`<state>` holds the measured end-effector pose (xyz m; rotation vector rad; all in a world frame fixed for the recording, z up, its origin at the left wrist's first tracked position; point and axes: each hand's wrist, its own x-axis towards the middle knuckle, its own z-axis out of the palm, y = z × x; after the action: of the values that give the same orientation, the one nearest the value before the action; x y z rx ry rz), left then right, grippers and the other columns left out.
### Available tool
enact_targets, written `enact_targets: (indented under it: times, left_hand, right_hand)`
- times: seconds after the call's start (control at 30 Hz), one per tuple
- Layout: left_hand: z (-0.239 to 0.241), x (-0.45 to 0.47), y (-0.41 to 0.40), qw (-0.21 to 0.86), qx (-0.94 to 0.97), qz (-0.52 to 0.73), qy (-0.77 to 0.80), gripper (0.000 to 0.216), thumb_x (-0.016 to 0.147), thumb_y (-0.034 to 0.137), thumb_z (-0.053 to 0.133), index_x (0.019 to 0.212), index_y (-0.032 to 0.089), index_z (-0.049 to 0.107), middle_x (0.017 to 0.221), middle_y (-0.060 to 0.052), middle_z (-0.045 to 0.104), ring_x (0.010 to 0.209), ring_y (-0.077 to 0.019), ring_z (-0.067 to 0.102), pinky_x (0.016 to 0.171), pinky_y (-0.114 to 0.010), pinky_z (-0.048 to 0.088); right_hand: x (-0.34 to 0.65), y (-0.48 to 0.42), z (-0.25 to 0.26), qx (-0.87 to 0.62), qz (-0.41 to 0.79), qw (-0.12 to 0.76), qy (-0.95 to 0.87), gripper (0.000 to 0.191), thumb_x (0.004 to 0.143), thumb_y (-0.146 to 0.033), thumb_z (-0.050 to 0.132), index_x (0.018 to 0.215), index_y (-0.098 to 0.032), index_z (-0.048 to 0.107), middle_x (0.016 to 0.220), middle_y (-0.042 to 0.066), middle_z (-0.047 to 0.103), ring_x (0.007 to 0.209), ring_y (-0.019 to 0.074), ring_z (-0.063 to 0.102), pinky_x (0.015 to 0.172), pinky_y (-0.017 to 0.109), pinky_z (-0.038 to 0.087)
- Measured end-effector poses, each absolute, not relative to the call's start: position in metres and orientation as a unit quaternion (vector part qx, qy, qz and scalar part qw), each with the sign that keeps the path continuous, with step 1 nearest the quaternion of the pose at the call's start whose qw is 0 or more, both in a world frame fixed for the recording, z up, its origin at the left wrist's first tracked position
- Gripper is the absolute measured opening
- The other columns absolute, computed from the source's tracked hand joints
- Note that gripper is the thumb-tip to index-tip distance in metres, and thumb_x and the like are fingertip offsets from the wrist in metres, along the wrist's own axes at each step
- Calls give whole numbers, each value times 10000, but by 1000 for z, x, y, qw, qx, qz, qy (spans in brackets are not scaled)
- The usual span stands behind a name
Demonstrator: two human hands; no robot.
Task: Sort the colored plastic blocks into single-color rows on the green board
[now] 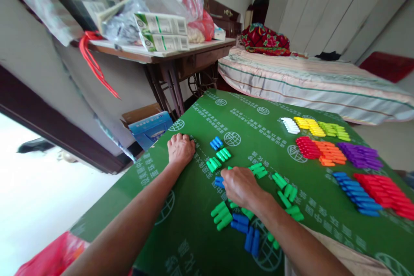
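On the right side of the green board [255,129], much of the ordering looks finished. White sticks [290,125], yellow sticks [309,126] and lime sticks [334,130] are lined up towards the board's far right corner. Nearer the board's middle right, dark red sticks [307,147], orange sticks [331,153] and purple sticks [360,155] are set side by side, and towards the board's right edge, blue sticks [357,194] are laid close to bright red sticks [386,190].

The unfinished part appears to be at the board's centre and near side, where green sticks [221,215] are left in small, scattered bunches, with a few small blue bunches [239,222] among them. No single block of green is seen on the board yet.

The right hand [239,185] is held low over the board's centre, fingers drawn together beside a small blue piece [219,182]; whether it is gripped or only touched cannot be told. The left hand [181,150] is rested palm down by the board's left edge; nothing is seen in it, but its underside is hidden, so its grip cannot be told.
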<state>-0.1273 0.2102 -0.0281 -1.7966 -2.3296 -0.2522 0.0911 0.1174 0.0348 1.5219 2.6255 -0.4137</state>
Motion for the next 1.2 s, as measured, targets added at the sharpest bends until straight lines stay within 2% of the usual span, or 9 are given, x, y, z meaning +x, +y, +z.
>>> enact_targets:
  times: [0.13, 0.27, 0.4, 0.5, 0.63, 0.77, 0.87, 1.03, 1.2]
  left_hand:
    - [-27, -125, 209, 99, -606, -76, -785, 317, 919, 414, 494, 1066, 145, 571, 1159, -90, 569, 1156, -241, 503, 983, -453, 432]
    - [-25, -125, 210, 88, -609, -71, -785, 323, 930, 393, 435, 1078, 137, 564, 1174, -108, 559, 1187, -260, 479, 994, -454, 414]
    - [-19, -124, 211, 69, -613, -66, -784, 407, 921, 382, 317, 1099, 115, 567, 1196, -163, 549, 1215, -331, 450, 1002, -463, 395]
    - [-13, -123, 210, 54, -618, -60, -782, 473, 903, 394, 260, 1125, 101, 557, 1216, -188, 537, 1221, -356, 437, 1015, -470, 384]
    - [-8, -125, 214, 31, -620, -50, -783, 553, 882, 432, 195, 1142, 89, 542, 1272, -204, 503, 1239, -383, 405, 1031, -503, 370]
    - [-5, -126, 220, 19, -617, -34, -786, 648, 855, 481, 112, 1154, 90, 534, 1293, -212, 481, 1246, -397, 391, 1039, -517, 362]
    - [-3, -124, 222, 17, -614, -23, -788, 704, 836, 507, 68, 1168, 94, 531, 1302, -213, 472, 1251, -400, 385, 1041, -512, 360]
    - [-3, -121, 223, 25, -607, -13, -794, 762, 823, 528, 15, 1187, 101, 530, 1327, -213, 467, 1255, -396, 375, 1045, -510, 354]
    - [-5, -120, 223, 27, -603, -6, -797, 799, 818, 537, -28, 1187, 106, 535, 1331, -211, 465, 1252, -391, 379, 1048, -498, 351]
  right_hand:
    - [124, 135, 41, 515, -128, 21, 848, 206, 909, -213, 484, 940, -196, 686, 856, 71, 739, 798, 187, 679, 634, 243, 394]
    - [187, 169, 42, 598, -130, -7, 791, 184, 895, -242, 517, 940, -206, 691, 808, 22, 711, 723, 141, 616, 586, 226, 335]
    - [240, 191, 33, 652, -139, 34, 744, 173, 870, -210, 542, 905, -180, 709, 774, 22, 697, 701, 133, 602, 554, 220, 325]
    - [255, 194, 26, 664, -143, 61, 732, 165, 855, -190, 561, 888, -183, 723, 798, 31, 712, 738, 145, 632, 563, 219, 349]
    - [250, 187, 26, 682, -117, 81, 718, 188, 856, -210, 572, 956, -218, 731, 968, 72, 735, 905, 205, 666, 661, 256, 420]
    - [237, 180, 30, 698, -77, 77, 708, 293, 928, -379, 502, 1099, -232, 689, 1076, 111, 719, 1023, 242, 655, 779, 316, 466]
    - [228, 178, 31, 701, -65, 80, 705, 333, 922, -455, 503, 1056, -219, 696, 1068, 110, 723, 1029, 246, 660, 801, 326, 481]
    - [223, 179, 28, 704, -63, 92, 701, 266, 921, -366, 514, 1036, -204, 690, 1061, 110, 725, 1005, 228, 675, 799, 315, 493]
    - [222, 182, 29, 714, -66, 90, 691, 342, 914, -473, 517, 999, -196, 699, 1067, 129, 721, 1004, 232, 677, 798, 312, 500]
